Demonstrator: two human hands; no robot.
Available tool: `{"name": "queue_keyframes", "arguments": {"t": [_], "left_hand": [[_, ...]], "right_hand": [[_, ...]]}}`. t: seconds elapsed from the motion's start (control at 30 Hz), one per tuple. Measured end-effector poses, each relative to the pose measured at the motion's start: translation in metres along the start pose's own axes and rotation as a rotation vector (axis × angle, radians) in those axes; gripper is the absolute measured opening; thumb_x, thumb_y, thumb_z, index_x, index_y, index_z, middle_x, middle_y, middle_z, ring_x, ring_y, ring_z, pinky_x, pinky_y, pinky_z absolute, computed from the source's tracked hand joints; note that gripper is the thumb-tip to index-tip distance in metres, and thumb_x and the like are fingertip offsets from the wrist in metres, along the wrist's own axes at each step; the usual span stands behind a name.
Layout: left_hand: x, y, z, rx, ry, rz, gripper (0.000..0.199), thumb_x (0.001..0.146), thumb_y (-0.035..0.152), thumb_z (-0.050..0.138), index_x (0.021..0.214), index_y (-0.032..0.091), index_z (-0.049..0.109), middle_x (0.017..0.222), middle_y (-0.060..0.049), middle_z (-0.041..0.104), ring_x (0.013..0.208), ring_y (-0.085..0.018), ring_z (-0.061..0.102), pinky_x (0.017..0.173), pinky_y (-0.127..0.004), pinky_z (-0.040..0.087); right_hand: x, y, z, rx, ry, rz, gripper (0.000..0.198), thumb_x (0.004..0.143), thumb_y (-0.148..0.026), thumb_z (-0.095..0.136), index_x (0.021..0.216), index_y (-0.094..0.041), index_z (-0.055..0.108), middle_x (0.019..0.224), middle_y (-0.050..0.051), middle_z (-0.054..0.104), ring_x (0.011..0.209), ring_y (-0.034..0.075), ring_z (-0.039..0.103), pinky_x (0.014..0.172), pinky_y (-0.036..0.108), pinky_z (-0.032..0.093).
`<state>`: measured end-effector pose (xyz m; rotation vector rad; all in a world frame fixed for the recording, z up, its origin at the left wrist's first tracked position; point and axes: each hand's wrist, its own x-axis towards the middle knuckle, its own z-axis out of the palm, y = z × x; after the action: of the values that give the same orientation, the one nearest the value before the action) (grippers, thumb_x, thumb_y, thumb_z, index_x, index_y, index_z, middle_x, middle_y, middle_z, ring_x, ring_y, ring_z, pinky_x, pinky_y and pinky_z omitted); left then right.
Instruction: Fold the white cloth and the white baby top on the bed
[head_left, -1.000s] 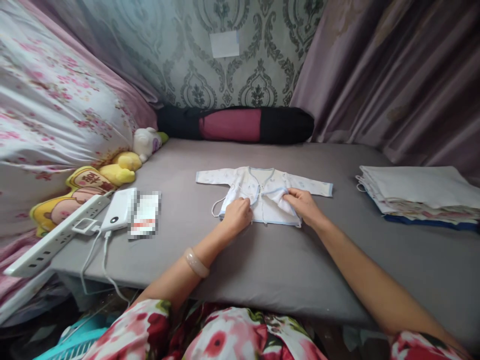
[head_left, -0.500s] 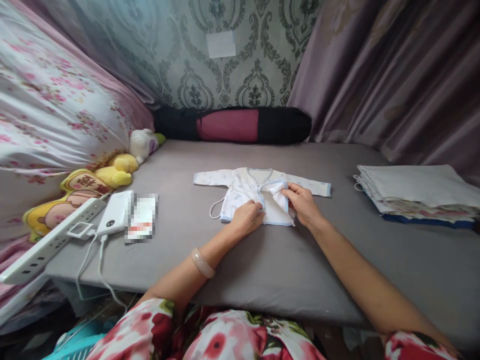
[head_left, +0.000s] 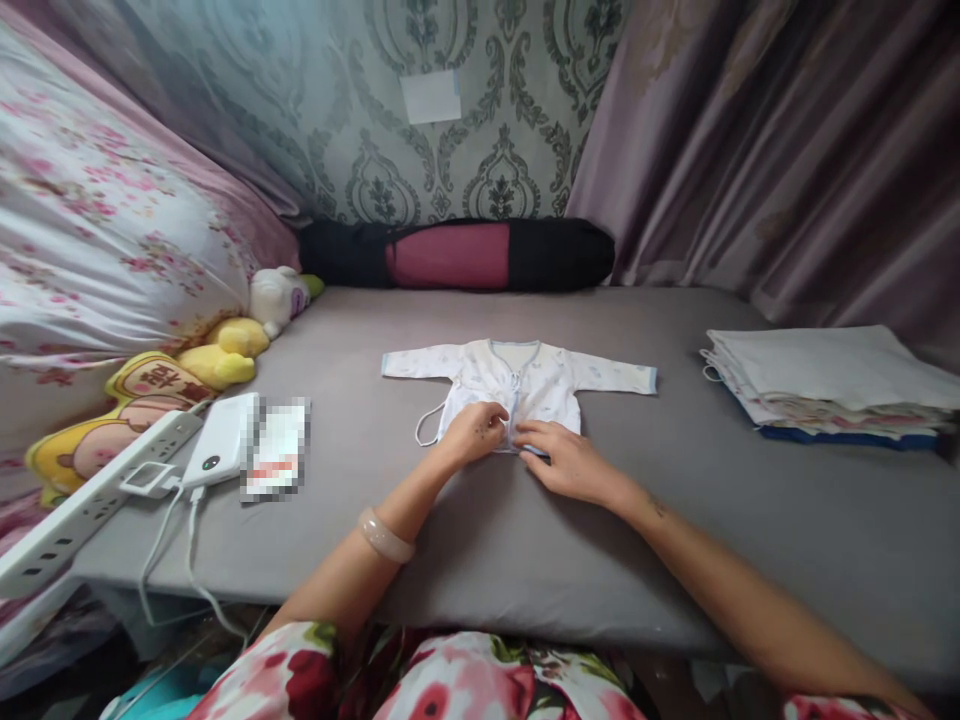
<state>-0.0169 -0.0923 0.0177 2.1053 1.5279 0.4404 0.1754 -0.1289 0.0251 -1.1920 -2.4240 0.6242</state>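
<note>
Curled over the lower front of a small white shirt, the person's left hand has its fingertips bent in near the middle edge; whether they pinch any cloth I cannot tell. A pale bangle circles that wrist. Just beside it, the right hand lies palm down, fingers stretched out and resting on the other side of the shirt's lower front.

From the far left, floral fabric bulges beside a row of plush toys, yellow ones nearer and a white one farther back. In front of the toys, a white power strip slants along the edge, next to a white power bank with a cable running down from it. A blurred-out packet lies against its right side.

At the back, a black and maroon roll lies along the wall. The shirt is spread in the middle of the grey-covered counter, both sleeves out sideways, a cord loop at its left side. Well apart on the right sits a stack of folded cloths, near a mauve curtain.
</note>
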Motion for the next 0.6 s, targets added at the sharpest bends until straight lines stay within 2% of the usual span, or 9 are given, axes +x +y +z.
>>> {"name": "queue_keyframes", "arguments": {"t": [0.07,0.13,0.2,0.23,0.37,0.47,0.6], "left_hand": [[0.002,-0.003,-0.001,0.011,0.074,-0.028,0.034,0.080,0.014,0.044,0.100,0.017,0.071,0.085,-0.006,0.069,0.079,-0.019,0.062,0.074,-0.028,0.046],[0.002,-0.004,0.000,0.054,0.128,-0.028,0.035,0.081,0.013,0.044,0.103,0.017,0.070,0.098,-0.008,0.068,0.088,-0.020,0.062,0.080,-0.029,0.046],[0.000,-0.005,0.002,0.109,0.147,-0.022,0.034,0.083,0.013,0.043,0.105,0.017,0.069,0.103,-0.010,0.066,0.095,-0.021,0.061,0.082,-0.031,0.046],[-0.001,-0.005,0.003,0.137,0.147,-0.017,0.034,0.084,0.012,0.042,0.105,0.017,0.068,0.104,-0.011,0.065,0.097,-0.022,0.059,0.084,-0.031,0.046],[-0.006,-0.007,0.007,0.229,0.149,0.030,0.029,0.085,0.011,0.043,0.104,0.017,0.065,0.106,-0.012,0.061,0.103,-0.024,0.054,0.090,-0.036,0.044],[-0.008,-0.012,0.012,0.236,0.176,0.055,0.026,0.089,0.015,0.042,0.105,0.018,0.062,0.111,-0.012,0.058,0.104,-0.025,0.050,0.094,-0.039,0.042],[-0.009,-0.016,0.017,0.192,0.205,0.106,0.022,0.091,0.031,0.047,0.105,0.018,0.057,0.117,-0.012,0.054,0.110,-0.026,0.047,0.099,-0.041,0.040]], "right_hand": [[0.001,-0.005,-0.011,-0.071,-0.069,-0.036,0.026,0.087,-0.025,0.050,0.102,-0.024,0.072,0.126,0.006,0.063,0.114,0.023,0.059,0.095,0.034,0.044],[0.013,-0.006,-0.023,-0.067,-0.115,-0.008,0.026,0.088,-0.027,0.048,0.086,-0.023,0.073,0.101,0.004,0.071,0.091,0.019,0.065,0.079,0.028,0.046],[0.035,0.001,-0.032,-0.021,-0.101,0.060,0.030,0.088,-0.029,0.045,0.073,-0.020,0.070,0.069,0.000,0.066,0.067,0.014,0.059,0.062,0.023,0.041],[0.048,0.006,-0.035,0.005,-0.069,0.094,0.030,0.086,-0.029,0.045,0.070,-0.019,0.068,0.062,-0.002,0.061,0.062,0.013,0.056,0.058,0.022,0.038],[0.108,0.032,-0.035,-0.001,0.076,0.226,0.023,0.080,-0.025,0.049,0.065,-0.016,0.064,0.061,-0.003,0.056,0.062,0.011,0.052,0.056,0.020,0.034],[0.143,0.044,-0.027,-0.108,0.030,0.452,0.018,0.077,-0.023,0.053,0.064,-0.015,0.063,0.059,-0.004,0.053,0.058,0.009,0.048,0.052,0.019,0.030],[0.168,0.047,-0.020,-0.167,-0.045,0.582,0.016,0.075,-0.026,0.059,0.065,-0.015,0.065,0.057,-0.002,0.054,0.054,0.009,0.049,0.049,0.019,0.030]]}}
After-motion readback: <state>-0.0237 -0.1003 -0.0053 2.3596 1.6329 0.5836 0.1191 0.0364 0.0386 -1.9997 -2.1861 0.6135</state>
